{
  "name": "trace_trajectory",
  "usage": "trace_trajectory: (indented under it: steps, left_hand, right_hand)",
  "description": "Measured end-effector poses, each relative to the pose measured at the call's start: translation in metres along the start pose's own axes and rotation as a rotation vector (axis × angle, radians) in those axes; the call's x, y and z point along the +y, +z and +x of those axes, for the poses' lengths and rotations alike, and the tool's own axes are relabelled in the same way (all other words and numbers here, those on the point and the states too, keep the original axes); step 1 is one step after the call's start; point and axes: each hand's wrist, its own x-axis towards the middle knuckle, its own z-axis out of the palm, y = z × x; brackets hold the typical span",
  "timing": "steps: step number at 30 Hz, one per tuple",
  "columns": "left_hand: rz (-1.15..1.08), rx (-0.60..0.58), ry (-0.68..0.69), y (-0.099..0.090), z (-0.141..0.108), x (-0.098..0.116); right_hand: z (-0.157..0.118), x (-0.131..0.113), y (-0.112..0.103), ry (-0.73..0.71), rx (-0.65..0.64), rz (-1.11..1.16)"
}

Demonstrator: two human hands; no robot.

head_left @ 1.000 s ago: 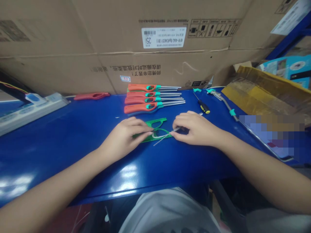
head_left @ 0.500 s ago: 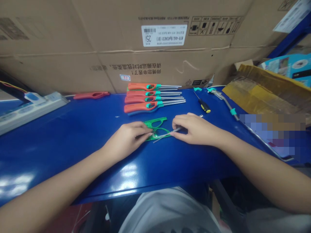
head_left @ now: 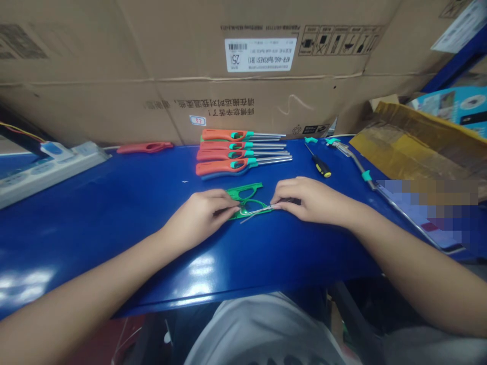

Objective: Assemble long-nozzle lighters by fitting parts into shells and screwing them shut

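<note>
Two green lighter casing halves lie in front of me. My left hand (head_left: 207, 213) pinches the left end of the nearer green casing half (head_left: 262, 209), where a small inner part is mostly hidden by the fingertips. The other green casing half (head_left: 254, 188) lies just behind it. Thin wires (head_left: 251, 215) run from the left fingertips across the casing toward the right. My right hand (head_left: 308, 200) is closed, thumb and forefinger pinching the end of a thin metal piece (head_left: 271, 207) at those wires. Its other fingers curl under, hiding whatever lies beneath the palm.
Several orange and red lighters (head_left: 224, 167) with metal tubes lie behind the hands. A black-yellow screwdriver (head_left: 321, 166) and a metal tube with teal parts (head_left: 357, 165) lie right. Left are a red casing (head_left: 144, 147) and a power strip (head_left: 57, 170). A cardboard box (head_left: 114, 106) stands behind.
My right fingertips have shifted slightly along the metal piece, and the tube end that stuck out behind that hand no longer shows. The left hand keeps its pinch on the casing.
</note>
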Motion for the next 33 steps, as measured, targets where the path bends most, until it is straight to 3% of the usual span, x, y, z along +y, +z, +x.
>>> trace_trajectory:
  steps: [7, 15, 25, 33]
  left_hand:
    - [0.002, -0.002, 0.009, -0.001, 0.001, 0.001]
    - [0.004, -0.002, 0.01, -0.001, 0.001, 0.002]
    - [0.008, 0.003, 0.006, 0.001, 0.001, 0.0]
    - [0.041, -0.014, 0.024, -0.001, 0.0, 0.0]
  right_hand:
    - [-0.002, 0.001, -0.001, -0.048, 0.039, -0.163]
    - [-0.003, -0.001, -0.001, -0.247, 0.042, -0.434]
    - [-0.005, -0.031, 0.006, -0.17, -0.131, -0.651]
    - [-0.004, -0.028, 0.013, -0.048, 0.141, -0.347]
